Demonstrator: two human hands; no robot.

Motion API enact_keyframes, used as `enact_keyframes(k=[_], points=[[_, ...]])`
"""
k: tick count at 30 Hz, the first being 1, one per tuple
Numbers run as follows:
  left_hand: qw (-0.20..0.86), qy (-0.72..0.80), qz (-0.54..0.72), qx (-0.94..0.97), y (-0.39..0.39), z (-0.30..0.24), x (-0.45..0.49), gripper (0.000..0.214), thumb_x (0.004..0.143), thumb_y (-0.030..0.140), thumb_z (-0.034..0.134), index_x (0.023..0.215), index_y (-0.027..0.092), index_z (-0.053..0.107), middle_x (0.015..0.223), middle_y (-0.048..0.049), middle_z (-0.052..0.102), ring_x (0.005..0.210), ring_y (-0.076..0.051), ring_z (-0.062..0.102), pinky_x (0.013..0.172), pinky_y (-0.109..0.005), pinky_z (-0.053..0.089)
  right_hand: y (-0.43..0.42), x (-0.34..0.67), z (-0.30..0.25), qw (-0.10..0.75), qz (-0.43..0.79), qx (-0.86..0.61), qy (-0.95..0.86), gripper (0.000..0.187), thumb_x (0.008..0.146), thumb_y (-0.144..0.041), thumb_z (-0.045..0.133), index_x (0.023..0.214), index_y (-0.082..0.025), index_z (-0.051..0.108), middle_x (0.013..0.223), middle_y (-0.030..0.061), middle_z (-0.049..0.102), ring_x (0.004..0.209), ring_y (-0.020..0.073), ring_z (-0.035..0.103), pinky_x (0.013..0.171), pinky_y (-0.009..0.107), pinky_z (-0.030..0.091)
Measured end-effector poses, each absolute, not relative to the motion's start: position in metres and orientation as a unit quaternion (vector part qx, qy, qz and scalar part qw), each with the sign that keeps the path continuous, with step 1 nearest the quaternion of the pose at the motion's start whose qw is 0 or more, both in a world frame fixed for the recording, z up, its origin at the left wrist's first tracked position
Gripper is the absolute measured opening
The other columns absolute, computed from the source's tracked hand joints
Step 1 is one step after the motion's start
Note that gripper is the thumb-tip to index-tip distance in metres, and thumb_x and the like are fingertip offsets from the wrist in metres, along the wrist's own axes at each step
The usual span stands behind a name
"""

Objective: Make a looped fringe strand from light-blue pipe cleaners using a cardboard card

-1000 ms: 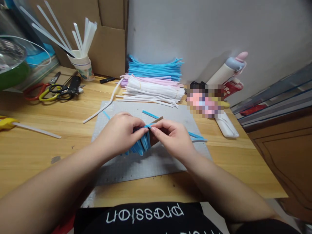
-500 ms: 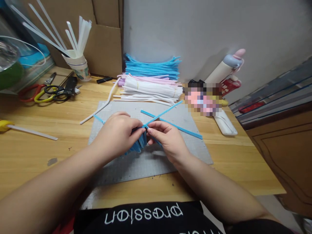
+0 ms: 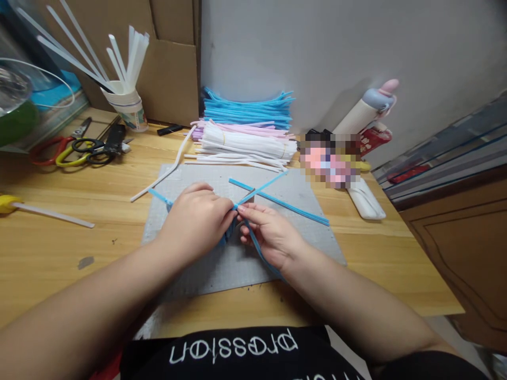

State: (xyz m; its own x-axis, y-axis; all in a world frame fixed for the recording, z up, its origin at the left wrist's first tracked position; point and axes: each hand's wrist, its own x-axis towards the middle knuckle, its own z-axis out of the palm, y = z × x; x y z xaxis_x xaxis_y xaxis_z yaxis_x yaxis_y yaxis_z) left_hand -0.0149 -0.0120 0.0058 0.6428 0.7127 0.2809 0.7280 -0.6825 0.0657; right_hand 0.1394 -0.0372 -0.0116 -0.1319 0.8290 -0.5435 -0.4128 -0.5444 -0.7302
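Observation:
My left hand (image 3: pixel 200 214) is closed around a bundle of blue pipe cleaners (image 3: pixel 227 235), most of it hidden beneath the palm. One blue end sticks out to the left of the knuckles. Thumb and forefinger of my right hand (image 3: pixel 267 227) pinch a blue pipe cleaner (image 3: pixel 259 248) where it meets the bundle; its tail hangs down past the palm. Another blue strand (image 3: pixel 267 186) points up and right from between the fingertips. Beyond the hands, a few loose blue pipe cleaners (image 3: pixel 297 206) lie on the grey cutting mat (image 3: pixel 198 282).
Blue pipe cleaners (image 3: pixel 247 112), pink ones and white ones (image 3: pixel 247 145) are piled against the wall. Several scissors (image 3: pixel 85 150) and a paper cup (image 3: pixel 129 108) of white sticks stand left. A bottle (image 3: pixel 356 113) and a tissue pack (image 3: pixel 366 200) are at right.
The upper blue strand has dropped lower and drawn in slightly. My right fingers have shifted a little, and more of the hanging blue tail shows beneath them.

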Motion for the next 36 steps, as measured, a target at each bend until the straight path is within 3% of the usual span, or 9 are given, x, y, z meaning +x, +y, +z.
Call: enact_keyframes(k=[6, 17, 23, 26, 29, 32, 36], points=[[0.006, -0.407, -0.138, -0.903, -0.010, 0.006, -0.015, 0.027, 0.087, 0.027, 0.048, 0.072, 0.018, 0.069, 0.063, -0.0050, 0.067, 0.064, -0.020, 0.060, 0.081, -0.037, 0.044, -0.034, 0.144, -0.011, 0.389, 0.731, -0.514, -0.226, 0.017, 0.068, -0.023, 0.072, 0.076, -0.015, 0.059, 0.063, -0.0044, 0.059, 0.045, 0.0045, 0.049, 0.039, 0.016, 0.037], [-0.016, -0.406, -0.138, -0.903, -0.008, 0.005, -0.016, 0.027, 0.087, 0.030, 0.049, 0.071, 0.018, 0.067, 0.062, -0.0049, 0.065, 0.067, -0.021, 0.059, 0.076, -0.036, 0.044, -0.037, 0.144, -0.026, 0.488, 0.673, -0.465, -0.305, 0.032, 0.062, -0.025, 0.077, 0.083, -0.018, 0.054, 0.065, -0.0054, 0.063, 0.051, 0.0062, 0.055, 0.050, 0.019, 0.043], [-0.017, -0.408, -0.140, -0.902, -0.007, 0.005, -0.017, 0.028, 0.087, 0.031, 0.049, 0.071, 0.018, 0.068, 0.061, -0.0048, 0.064, 0.065, -0.020, 0.058, 0.074, -0.035, 0.043, -0.037, 0.143, -0.029, 0.516, 0.649, -0.444, -0.338, 0.047, 0.064, -0.024, 0.076, 0.100, -0.024, 0.045, 0.062, -0.0106, 0.060, 0.048, 0.0077, 0.056, 0.053, 0.021, 0.044], [-0.016, -0.407, -0.136, -0.903, -0.006, 0.005, -0.017, 0.027, 0.087, 0.031, 0.049, 0.070, 0.018, 0.067, 0.061, -0.0047, 0.064, 0.064, -0.020, 0.058, 0.075, -0.036, 0.043, -0.035, 0.146, -0.030, 0.497, 0.650, -0.441, -0.369, 0.049, 0.067, -0.026, 0.075, 0.107, -0.023, 0.049, 0.063, -0.0096, 0.059, 0.048, 0.0076, 0.055, 0.053, 0.022, 0.044], [-0.015, -0.405, -0.132, -0.905, -0.006, 0.005, -0.017, 0.027, 0.087, 0.030, 0.049, 0.071, 0.018, 0.068, 0.062, -0.0052, 0.065, 0.066, -0.021, 0.058, 0.075, -0.036, 0.044, -0.031, 0.152, -0.030, 0.463, 0.639, -0.452, -0.415, 0.037, 0.069, -0.029, 0.073, 0.102, -0.020, 0.058, 0.068, -0.0052, 0.061, 0.055, 0.0093, 0.056, 0.052, 0.023, 0.045], [-0.016, -0.397, -0.128, -0.909, -0.006, 0.004, -0.017, 0.028, 0.087, 0.031, 0.049, 0.073, 0.018, 0.069, 0.064, -0.0056, 0.066, 0.067, -0.021, 0.059, 0.076, -0.037, 0.045, -0.028, 0.161, -0.028, 0.423, 0.560, -0.493, -0.514, 0.026, 0.073, -0.030, 0.070, 0.095, -0.019, 0.065, 0.072, -0.0016, 0.064, 0.064, 0.0124, 0.059, 0.056, 0.025, 0.046], [-0.030, -0.378, -0.125, -0.917, -0.007, 0.003, -0.018, 0.026, 0.087, 0.031, 0.050, 0.078, 0.018, 0.070, 0.066, -0.0055, 0.068, 0.067, -0.020, 0.059, 0.082, -0.038, 0.044, -0.027, 0.176, -0.017, 0.363, 0.350, -0.511, -0.696, 0.015, 0.081, -0.026, 0.063, 0.093, -0.020, 0.070, 0.085, 0.0029, 0.067, 0.078, 0.0151, 0.061, 0.068, 0.028, 0.046]])
